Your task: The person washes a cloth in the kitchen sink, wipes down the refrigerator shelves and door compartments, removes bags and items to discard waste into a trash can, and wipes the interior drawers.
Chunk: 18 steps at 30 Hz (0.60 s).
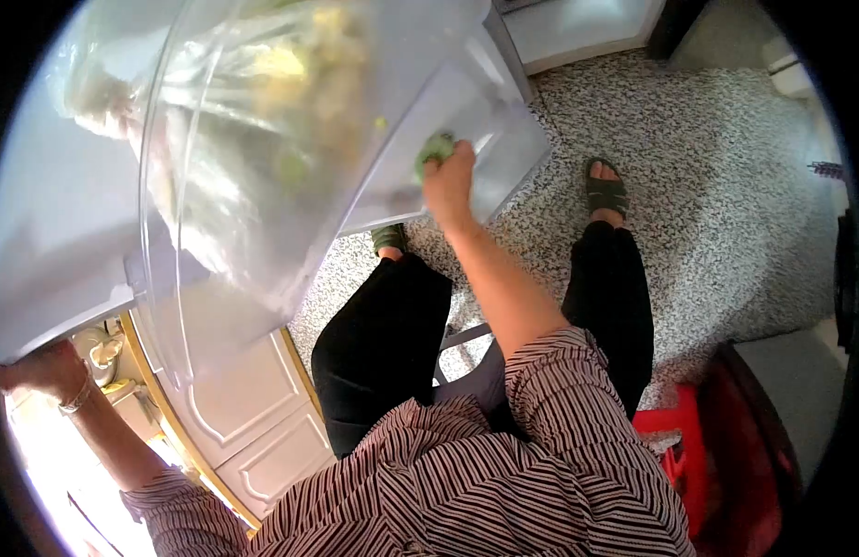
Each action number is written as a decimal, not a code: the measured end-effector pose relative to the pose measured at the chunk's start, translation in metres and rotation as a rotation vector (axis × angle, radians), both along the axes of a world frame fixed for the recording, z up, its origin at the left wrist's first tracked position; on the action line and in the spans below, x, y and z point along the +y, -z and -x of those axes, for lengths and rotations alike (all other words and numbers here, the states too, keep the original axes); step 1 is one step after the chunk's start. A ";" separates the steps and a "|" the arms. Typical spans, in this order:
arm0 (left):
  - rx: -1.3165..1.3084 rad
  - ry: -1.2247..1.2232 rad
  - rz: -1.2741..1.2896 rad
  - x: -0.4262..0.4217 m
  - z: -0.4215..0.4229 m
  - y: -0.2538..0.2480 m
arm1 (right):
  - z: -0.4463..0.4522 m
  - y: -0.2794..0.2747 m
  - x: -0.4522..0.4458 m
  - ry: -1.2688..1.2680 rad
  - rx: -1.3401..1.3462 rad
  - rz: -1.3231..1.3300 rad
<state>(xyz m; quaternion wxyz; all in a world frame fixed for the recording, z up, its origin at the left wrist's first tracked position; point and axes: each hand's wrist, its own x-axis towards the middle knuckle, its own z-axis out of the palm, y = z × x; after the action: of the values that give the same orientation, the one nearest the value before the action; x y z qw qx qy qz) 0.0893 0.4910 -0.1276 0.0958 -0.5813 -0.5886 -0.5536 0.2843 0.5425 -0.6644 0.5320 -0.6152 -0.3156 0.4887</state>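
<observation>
My right hand (450, 186) is closed on a pale green, soft-looking sponge (437, 153), pressed against a smooth white panel (503, 139) that looks like part of a refrigerator. To its left, a transparent curved bin or shelf front (165, 213) stands before clear plastic bags (206, 186); yellowish and green contents show blurred inside. At the far left, my left hand (49, 373) is at the lower edge of a white door-like panel (67, 278). The panel's edge and bright glare hide most of its fingers, so its grip cannot be made out.
White cabinet doors (225, 381) with wooden trim stand at the lower left. Speckled flooring (708, 186) spreads around my sandalled feet (606, 190). Behind my legs is a grey stool or chair (476, 381). A red bag-like object (717, 455) lies at the lower right.
</observation>
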 end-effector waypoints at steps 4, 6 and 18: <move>0.197 -0.118 -0.079 0.007 -0.018 0.015 | 0.030 -0.049 -0.054 -0.212 0.211 -0.029; 0.205 -0.146 -0.092 0.005 -0.013 0.014 | 0.029 -0.047 -0.058 -0.246 -0.170 -0.196; -0.001 -0.065 -0.064 -0.010 -0.005 -0.010 | 0.020 0.018 -0.040 -0.310 -0.197 -0.044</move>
<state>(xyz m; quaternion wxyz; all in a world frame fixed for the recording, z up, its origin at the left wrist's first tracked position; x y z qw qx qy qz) 0.0940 0.4805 -0.1172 0.1320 -0.5584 -0.5891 -0.5690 0.2647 0.5025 -0.6824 0.4301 -0.5924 -0.4677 0.4953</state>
